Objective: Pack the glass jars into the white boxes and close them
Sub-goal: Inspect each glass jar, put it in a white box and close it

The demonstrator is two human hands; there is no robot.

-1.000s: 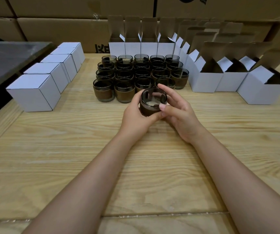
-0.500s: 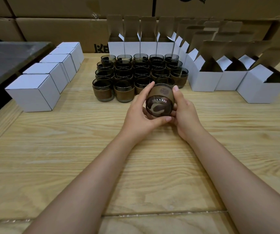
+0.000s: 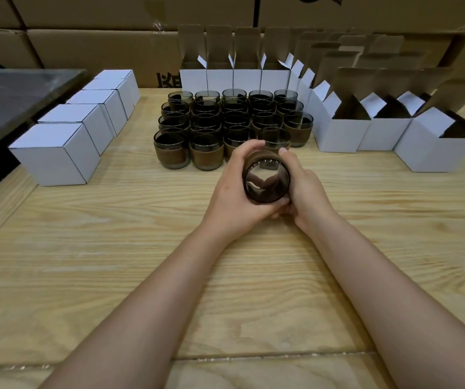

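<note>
A dark smoked glass jar (image 3: 266, 182) lies tipped between my two hands above the wooden table (image 3: 113, 248), its open mouth turned toward me. My left hand (image 3: 232, 192) curls round its left side, and my right hand (image 3: 305, 189) wraps the right side. Behind them stands a block of several more glass jars (image 3: 225, 122) with brown bands. Open white boxes (image 3: 340, 130) with raised flaps line the back and right. Closed white boxes (image 3: 54, 158) form a row on the left.
Large brown cartons (image 3: 99, 49) are stacked along the far edge. A dark metal surface (image 3: 9, 99) adjoins the table at the left. A seam (image 3: 253, 357) crosses the tabletop near me, below my forearms.
The jar was turned over in my hands: first mouth up, then base toward me, now mouth toward me. Both hands kept hold and shifted slightly nearer.
</note>
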